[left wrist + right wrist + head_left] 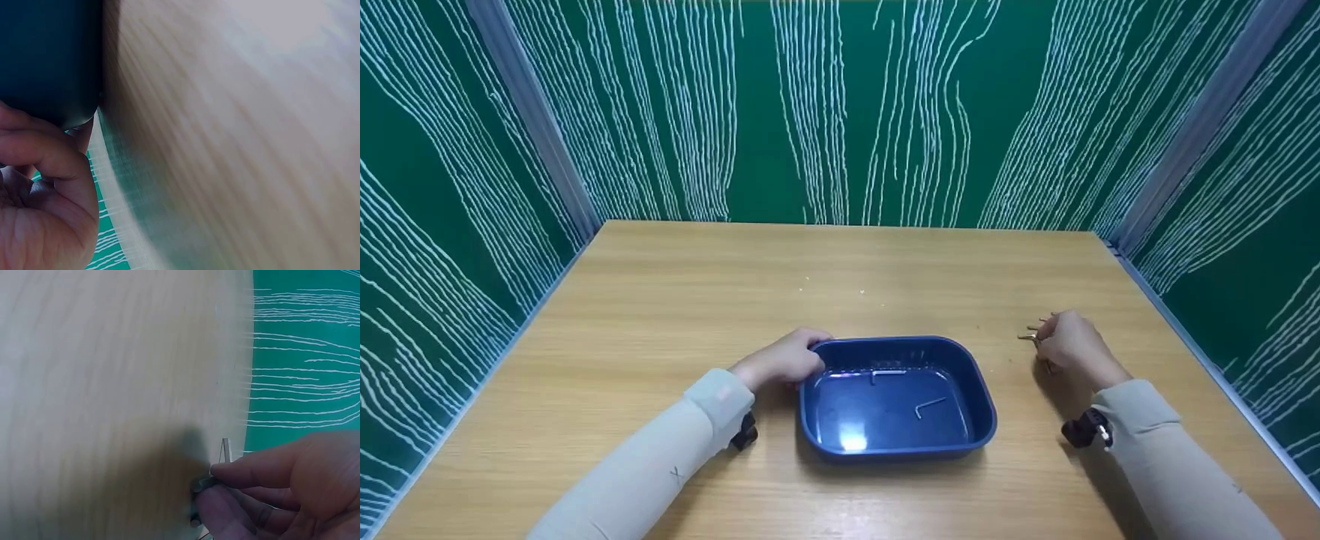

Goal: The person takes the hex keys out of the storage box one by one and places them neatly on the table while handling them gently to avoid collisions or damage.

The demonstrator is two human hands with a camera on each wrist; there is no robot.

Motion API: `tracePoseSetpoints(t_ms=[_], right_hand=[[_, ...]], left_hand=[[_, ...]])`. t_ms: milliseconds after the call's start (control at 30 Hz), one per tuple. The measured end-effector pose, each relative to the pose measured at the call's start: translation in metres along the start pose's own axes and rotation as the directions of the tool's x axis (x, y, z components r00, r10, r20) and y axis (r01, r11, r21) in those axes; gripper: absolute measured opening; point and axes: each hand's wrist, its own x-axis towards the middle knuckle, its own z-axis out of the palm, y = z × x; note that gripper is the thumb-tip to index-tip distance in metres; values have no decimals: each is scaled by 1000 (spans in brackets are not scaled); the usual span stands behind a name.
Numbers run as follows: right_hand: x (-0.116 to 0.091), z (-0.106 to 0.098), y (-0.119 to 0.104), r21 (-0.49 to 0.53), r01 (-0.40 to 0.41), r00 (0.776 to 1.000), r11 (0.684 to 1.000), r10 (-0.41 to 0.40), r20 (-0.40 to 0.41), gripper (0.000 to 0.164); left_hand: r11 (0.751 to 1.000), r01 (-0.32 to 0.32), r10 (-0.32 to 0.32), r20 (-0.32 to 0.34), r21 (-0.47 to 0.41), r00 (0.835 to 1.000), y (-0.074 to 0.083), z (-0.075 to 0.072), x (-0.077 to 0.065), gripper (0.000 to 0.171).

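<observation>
A deep blue tray point(900, 451) stands on the table, with two L-shaped hex keys lying apart on its floor, one hex key point(889, 373) towards the back and another hex key point(930, 407) nearer the front. My left hand point(795, 356) grips the tray's back left corner, and its curled fingers point(45, 152) show against the tray wall in the left wrist view. To the right of the tray, my right hand point(1072, 343) pinches a small dark metal piece point(203, 484), seemingly a hex key, between thumb and forefinger. Thin brass-coloured rods point(1027, 337) stick out beside those fingers; their other ends are hidden.
The wooden table point(720, 277) reaches back to a green wall point(877, 112) with white wavy lines, and similar panels stand at both sides. Small white specks point(862, 292) lie beyond the tray. Each sleeve carries a dark wrist camera point(1084, 429).
</observation>
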Motion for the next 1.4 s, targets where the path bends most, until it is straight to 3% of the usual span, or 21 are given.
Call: tracePoseSetpoints(t_ms=[133,400,733,767,933,1167,1400], right_hand=[[1,0,0,-11,5,1000,1000,-5,21,10],[-1,2,2,-16,55,998,998,-55,18,19],[-2,-3,-2,7,0,999,1000,-1,46,7],[-2,-4,-3,11,-10,999,1000,9,49,8],[-4,-11,-11,18,-38,998,999,37,55,45],[-8,-16,-28,-6,-8,1000,1000,8,21,46],[-12,-20,-43,-47,102,994,994,-104,-40,42]], left_hand=[[1000,2,-2,2,-1,1000,0,0,0,40],[995,-79,81,-24,66,996,-1,0,1,36],[995,-71,73,-18,63,997,-1,0,2,33],[996,-71,72,-16,59,997,-1,0,1,32],[998,-55,55,-7,32,998,-1,0,0,34],[998,-64,64,-5,25,998,0,0,1,33],[997,-80,80,-2,24,997,0,1,0,25]])
